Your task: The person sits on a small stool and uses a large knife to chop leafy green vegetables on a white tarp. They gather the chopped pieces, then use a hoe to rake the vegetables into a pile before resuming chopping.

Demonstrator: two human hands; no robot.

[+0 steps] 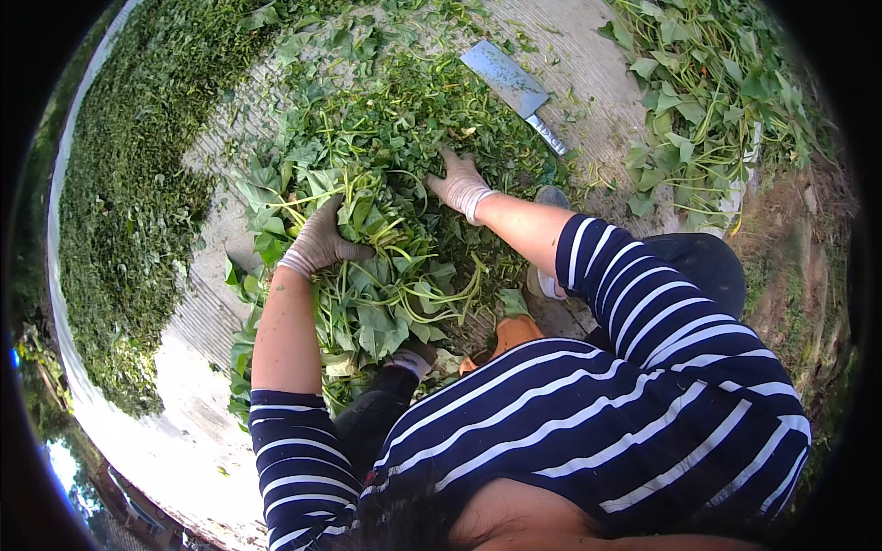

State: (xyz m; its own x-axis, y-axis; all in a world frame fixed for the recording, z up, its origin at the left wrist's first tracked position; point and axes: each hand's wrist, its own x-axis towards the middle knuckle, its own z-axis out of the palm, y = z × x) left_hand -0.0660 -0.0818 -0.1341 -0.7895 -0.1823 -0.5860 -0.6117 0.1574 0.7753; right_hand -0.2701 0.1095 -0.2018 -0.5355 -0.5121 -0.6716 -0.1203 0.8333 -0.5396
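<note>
My left hand [322, 243], in a pale work glove, rests on a bundle of leafy green vines [386, 285] with long stems. Its thumb is stretched away from the fingers, and the fingertips are partly lost among the leaves. To the right and a little farther off, my right hand [461, 186], gloved too, touches a heap of chopped greens [404, 115] with fingers apart. Beyond that hand a broad cleaver [507, 81] lies flat on the concrete, its wrapped handle [547, 135] angled toward me. Neither hand touches it.
Chopped greens [138, 211] cover a wide strip of concrete [207, 358] on the left. A pile of uncut leafy vines [703, 101] stands at the far right, beside bare earth and grass [790, 266]. Something orange [514, 335] shows between my legs, close to my shoes.
</note>
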